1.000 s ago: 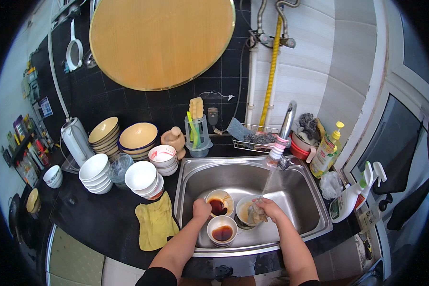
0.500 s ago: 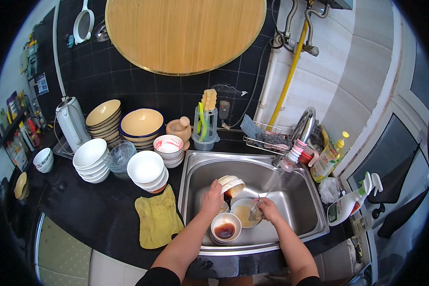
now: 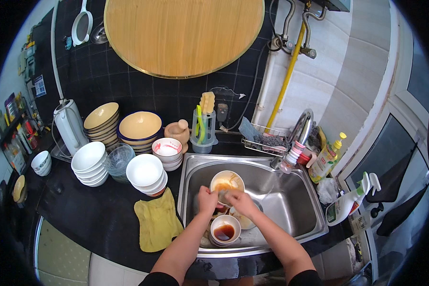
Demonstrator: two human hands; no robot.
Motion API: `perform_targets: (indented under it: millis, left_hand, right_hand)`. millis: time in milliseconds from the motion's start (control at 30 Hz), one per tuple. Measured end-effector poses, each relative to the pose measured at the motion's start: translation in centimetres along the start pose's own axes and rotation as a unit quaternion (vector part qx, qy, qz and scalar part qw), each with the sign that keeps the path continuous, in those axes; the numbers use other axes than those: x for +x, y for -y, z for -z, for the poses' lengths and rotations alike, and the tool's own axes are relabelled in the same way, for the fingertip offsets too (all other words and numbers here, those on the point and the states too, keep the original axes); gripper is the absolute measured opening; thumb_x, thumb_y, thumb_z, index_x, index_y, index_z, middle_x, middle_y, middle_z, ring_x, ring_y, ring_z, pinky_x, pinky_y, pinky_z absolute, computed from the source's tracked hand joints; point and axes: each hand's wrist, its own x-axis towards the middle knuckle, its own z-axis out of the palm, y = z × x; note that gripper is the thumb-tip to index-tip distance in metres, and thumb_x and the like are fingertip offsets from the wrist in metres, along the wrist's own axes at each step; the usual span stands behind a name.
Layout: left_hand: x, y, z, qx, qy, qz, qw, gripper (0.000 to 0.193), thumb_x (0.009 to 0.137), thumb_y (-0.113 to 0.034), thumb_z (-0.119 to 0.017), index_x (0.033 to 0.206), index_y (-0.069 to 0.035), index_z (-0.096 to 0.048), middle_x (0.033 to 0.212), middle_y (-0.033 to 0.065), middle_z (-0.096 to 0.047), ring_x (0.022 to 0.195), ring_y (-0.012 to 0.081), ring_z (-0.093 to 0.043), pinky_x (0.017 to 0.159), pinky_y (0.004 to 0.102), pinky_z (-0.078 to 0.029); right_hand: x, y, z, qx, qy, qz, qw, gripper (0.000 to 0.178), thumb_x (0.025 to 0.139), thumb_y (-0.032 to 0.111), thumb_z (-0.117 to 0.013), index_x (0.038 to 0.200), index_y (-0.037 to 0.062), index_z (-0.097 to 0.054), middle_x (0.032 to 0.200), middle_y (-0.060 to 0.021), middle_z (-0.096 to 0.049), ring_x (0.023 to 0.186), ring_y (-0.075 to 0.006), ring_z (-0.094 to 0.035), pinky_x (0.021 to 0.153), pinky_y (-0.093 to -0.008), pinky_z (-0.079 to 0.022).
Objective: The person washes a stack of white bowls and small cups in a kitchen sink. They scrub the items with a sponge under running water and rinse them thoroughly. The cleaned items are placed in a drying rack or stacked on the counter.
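Over the sink [image 3: 291,229], my left hand [image 3: 207,200] grips the near left rim of a small bowl [image 3: 229,178], whose inside is tilted up and stained brown. My right hand [image 3: 241,202] is closed around a greyish dishcloth [image 3: 222,195] at the bowl's near rim; the cloth is blurred and mostly hidden by the fingers. Below the hands, a white bowl with dark brown liquid [image 3: 224,232] stands at the front of the sink. Behind it a bowl of cloudy liquid [image 3: 246,222] is partly covered by my right hand and forearm.
Water runs from the faucet [image 3: 298,148] into the sink. On the left counter stand stacked white bowls [image 3: 145,170], glass bowls [image 3: 119,161], cream bowls [image 3: 140,125] and a yellow cloth [image 3: 156,221]. A soap bottle [image 3: 326,159] and spray bottle [image 3: 348,202] stand right.
My right hand has moved left and up from the cloudy bowl to the held bowl, bringing the dishcloth. My left hand has turned that bowl so that its inside faces up.
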Motion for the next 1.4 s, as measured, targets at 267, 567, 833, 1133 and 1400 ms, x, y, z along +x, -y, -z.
perform_targets:
  millis: [267, 567, 833, 1133, 1400]
  left_hand:
    - [0.1, 1.4, -0.4, 0.068, 0.156, 0.035, 0.985, 0.042, 0.087, -0.036, -0.041, 0.121, -0.011, -0.043, 0.087, 0.0161, -0.058, 0.052, 0.0218, -0.058, 0.037, 0.0299, -0.045]
    - [1.2, 2.8, -1.2, 0.080, 0.094, -0.039, 0.992, 0.052, 0.090, -0.049, -0.035, 0.113, -0.005, -0.052, 0.108, 0.0170, -0.057, 0.100, 0.0286, -0.054, 0.085, 0.0361, -0.040]
    - [0.3, 1.1, -0.6, -0.093, 0.100, -0.031, 0.990, 0.049, 0.091, -0.044, -0.039, 0.116, -0.003, -0.050, 0.108, 0.0150, -0.056, 0.099, 0.0206, -0.053, 0.085, 0.0295, -0.039]
    - [-0.9, 0.1, -0.9, -0.102, 0.251, 0.147, 0.951, 0.060, 0.084, -0.059, -0.039, 0.125, -0.016, -0.042, 0.111, 0.0127, -0.054, 0.086, 0.0273, -0.062, 0.054, 0.0422, -0.056]
    - [-1.5, -1.4, -0.8, -0.121, 0.181, 0.095, 0.971, 0.058, 0.087, -0.055, -0.037, 0.122, -0.008, -0.043, 0.111, 0.0102, -0.054, 0.093, 0.0222, -0.059, 0.062, 0.0392, -0.054]
  right_hand:
    - [3.7, -1.1, -0.3, -0.270, -0.142, 0.108, 0.946, 0.014, 0.065, 0.005, -0.058, 0.078, 0.0039, -0.063, 0.079, -0.0144, -0.062, 0.075, -0.0319, -0.059, 0.068, -0.0395, -0.048]
    - [2.4, -1.6, 0.2, -0.482, -0.042, 0.107, 0.868, 0.011, 0.059, 0.011, -0.061, 0.069, 0.0066, -0.061, 0.069, -0.0109, -0.059, 0.068, -0.0284, -0.059, 0.064, -0.0373, -0.047]
    - [1.8, -1.3, -1.0, -0.231, 0.057, 0.110, 0.965, 0.011, 0.065, 0.012, -0.062, 0.076, 0.0095, -0.064, 0.067, -0.0116, -0.061, 0.069, -0.0266, -0.059, 0.063, -0.0380, -0.046]
    - [4.3, 1.1, 1.8, -0.319, -0.054, 0.367, 0.872, 0.011, 0.066, 0.010, -0.054, 0.075, 0.0055, -0.059, 0.081, -0.0065, -0.053, 0.080, -0.0223, -0.052, 0.071, -0.0344, -0.044]
    - [2.9, 1.8, 2.6, -0.609, 0.068, 0.126, 0.780, 0.011, 0.067, 0.016, -0.056, 0.070, 0.0077, -0.061, 0.076, -0.0071, -0.061, 0.070, -0.0198, -0.057, 0.064, -0.0321, -0.042]
